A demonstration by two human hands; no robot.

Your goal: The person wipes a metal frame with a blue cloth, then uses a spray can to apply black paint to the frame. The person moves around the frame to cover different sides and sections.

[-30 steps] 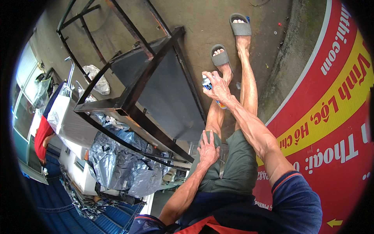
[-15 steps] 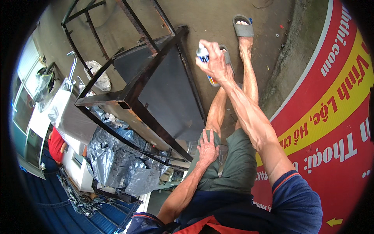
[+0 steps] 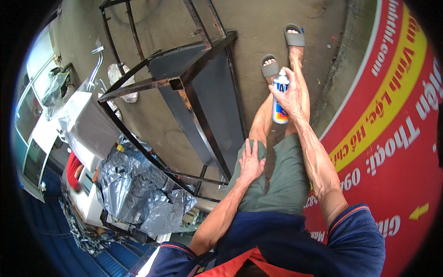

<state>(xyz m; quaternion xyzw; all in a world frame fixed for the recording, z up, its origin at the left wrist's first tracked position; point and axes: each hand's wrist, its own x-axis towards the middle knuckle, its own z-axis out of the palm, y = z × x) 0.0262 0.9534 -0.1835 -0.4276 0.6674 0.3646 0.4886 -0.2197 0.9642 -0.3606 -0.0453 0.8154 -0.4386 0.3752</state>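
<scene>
Gripping a spray can [image 3: 280, 99] upright in the right hand [image 3: 291, 98], fingers wrapped round its body, the person holds it out over the knees, just beside the dark metal frame [image 3: 203, 99], nozzle end uppermost where a finger could reach it. The left hand [image 3: 251, 161] holds nothing: it lies flat and spread on the left thigh, likely as a brace for the seated, forward-leaning posture. Grey sandals [image 3: 294, 36] rest on bare concrete beyond.

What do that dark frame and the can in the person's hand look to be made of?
The frame looks like welded steel tube, painted black: its cut end is hollow and square, with orange rust at edges. The spray can in the right hand seems thin metal with a glossy printed coat, white, blue and orange; its white nozzle is probably plastic.
</scene>
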